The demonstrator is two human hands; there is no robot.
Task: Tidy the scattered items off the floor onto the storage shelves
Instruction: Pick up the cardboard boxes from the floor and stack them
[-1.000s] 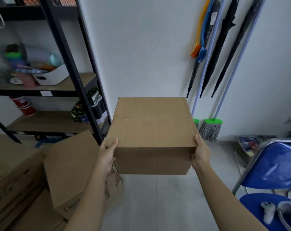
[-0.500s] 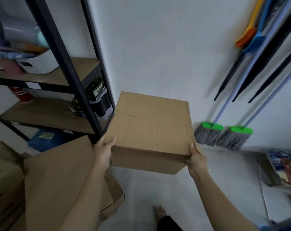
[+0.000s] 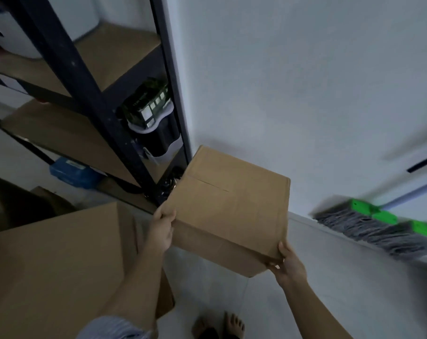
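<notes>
Head view, the only one: 1 plain brown cardboard box [image 3: 234,209] is up off the floor, tilted, carried between both hands just right of the black shelf unit [image 3: 90,99] and close to the white wall [image 3: 293,81]. The left hand [image 3: 161,228] grips the box's near left corner, thumb on top and fingers wrapped under the edge. The right hand [image 3: 287,263] clasps the near right bottom corner, thumb up against the side. The top flaps are closed with 1 seam line across them; no print or label can be read on the box.

On the shelf unit, 3 wooden boards show. At the right end of the middle one stands a dark green pack [image 3: 147,106] with pale squares on its face, the writing too blurred to read, on top of a black container [image 3: 158,143]. A blue case [image 3: 71,171] lies under the lowest board, its label illegible. A white tub [image 3: 2,33] sits on the top board, cut off at the frame edge.

1 larger cardboard box [image 3: 60,265] stands at lower left on the floor [image 3: 330,289], unmarked. By the wall at right, 2 green-headed mops [image 3: 369,221] rest with grey strands on the floor, blurred. 2 bare feet [image 3: 219,326] appear at the bottom edge.
</notes>
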